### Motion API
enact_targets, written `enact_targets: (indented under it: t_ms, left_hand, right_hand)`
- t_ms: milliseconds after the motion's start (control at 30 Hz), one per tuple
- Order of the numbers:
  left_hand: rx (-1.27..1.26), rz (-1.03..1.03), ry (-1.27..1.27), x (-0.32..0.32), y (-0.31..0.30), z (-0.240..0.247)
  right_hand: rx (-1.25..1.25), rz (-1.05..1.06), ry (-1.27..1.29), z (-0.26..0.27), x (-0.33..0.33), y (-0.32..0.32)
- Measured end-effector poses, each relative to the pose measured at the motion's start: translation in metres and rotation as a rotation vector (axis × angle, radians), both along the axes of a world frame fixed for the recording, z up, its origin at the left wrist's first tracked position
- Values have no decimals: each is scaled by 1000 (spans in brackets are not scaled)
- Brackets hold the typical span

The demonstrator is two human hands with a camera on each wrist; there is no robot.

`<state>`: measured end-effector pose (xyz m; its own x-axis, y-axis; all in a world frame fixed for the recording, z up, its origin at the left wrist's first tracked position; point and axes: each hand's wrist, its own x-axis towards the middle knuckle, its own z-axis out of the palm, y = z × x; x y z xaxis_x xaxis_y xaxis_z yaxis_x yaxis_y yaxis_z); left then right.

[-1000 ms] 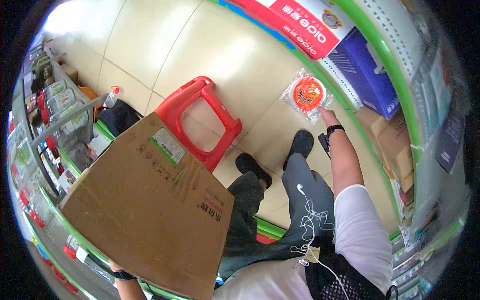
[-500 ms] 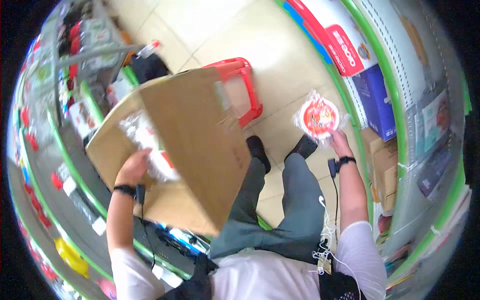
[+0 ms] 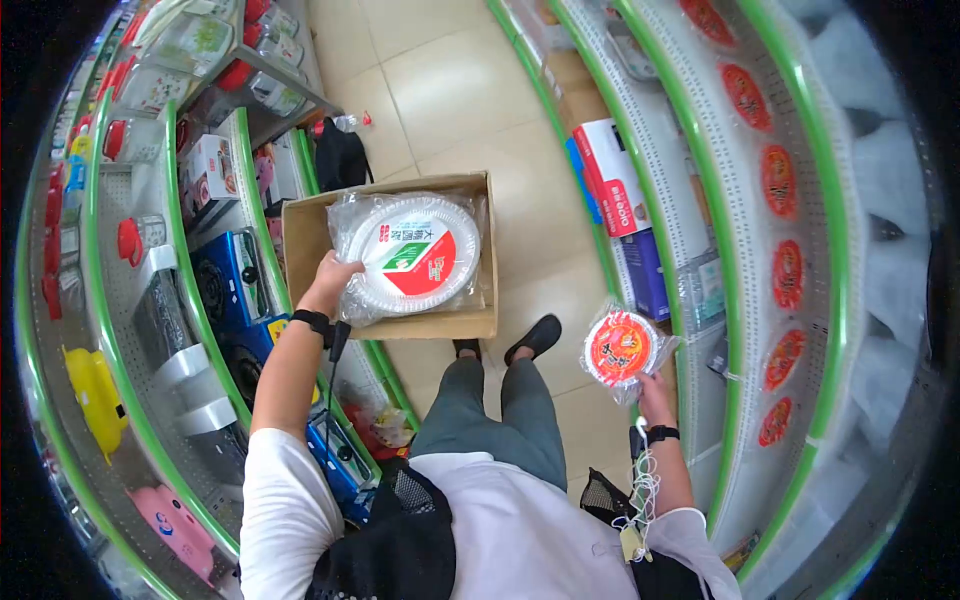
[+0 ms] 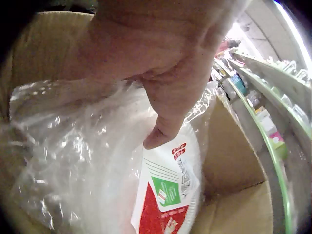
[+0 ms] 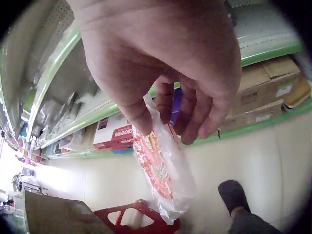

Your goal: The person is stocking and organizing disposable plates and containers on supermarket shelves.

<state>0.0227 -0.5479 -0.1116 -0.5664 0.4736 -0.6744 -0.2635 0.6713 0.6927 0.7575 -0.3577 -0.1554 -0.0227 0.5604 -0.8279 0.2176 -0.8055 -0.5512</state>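
Note:
A stack of white plates [image 3: 415, 250] in clear plastic, with a red and green label, lies in the open cardboard box [image 3: 390, 328]. My left hand [image 3: 332, 284] grips the stack's left edge, thumb over the label side in the left wrist view, where the other fingers are hidden behind the wrap. My right hand [image 3: 656, 398] pinches the edge of a smaller plastic-wrapped pack [image 3: 620, 347] with a round red-orange label, held above the floor at right. In the right wrist view this pack [image 5: 163, 165] hangs from the thumb and curled fingers.
Green-edged shelves [image 3: 590, 60] line both sides of the tiled aisle [image 3: 450, 90]. A black bag [image 3: 340, 155] is behind the box. At the right stand a red-and-white box [image 3: 612, 180] and a blue box [image 3: 645, 275]. A red stool [image 5: 129, 217] shows in the right wrist view.
The cardboard box has turned so its opening faces up, showing the plate stack inside. My left hand has come from the box's underside to the stack. My right hand has kept hold of the small pack.

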Motion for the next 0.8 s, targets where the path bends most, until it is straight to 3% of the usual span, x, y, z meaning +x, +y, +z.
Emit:
enact_targets:
  t_ms: [67,133,200,267,400,467,533,567,633,700,733,767,800]
  left_hand:
    - [-65,11,44,22,16,46]
    - [-175,-98,335,32,13,62]
    - [-189,-116,391,20,-8,44]
    - [-28,-1,425,17,-31,45]
    - [201,272,22,39,-52,159]
    - [154,264,-13,28,-84,152]
    - [303,336,-235,36,-112,174]
    - [166,391,-269,37,-125,176]
    - [319,436,-336,40,-163,145]
    - [378,497,-477,84,-160,191]
    - [418,516,-394,79,-179,155]
    - [400,583,-433,109,-171,192]
    - [448,557,-442,124,-172,195]
  right_hand:
    - [63,-58,35,37,-13,-14]
    - [71,-61,55,67,-18,-25]
    - [112,-153,159,99,-26,-40]
    - [109,-151,176,130,-17,-59]
    - [226,-271,153,167,14,-105]
    - [313,-356,137,182,32,-135]
    - [276,-385,116,187,54,-163]
    - [276,-449,132,190,64,-170]
    - [282,-593,146,225,63,-177]
    - [321,-617,233,175,137,-192]
    - [360,-683,240,180,151,-196]
    - [396,-731,255,179,148,-190]
    - [414,-757,247,181,158,-187]
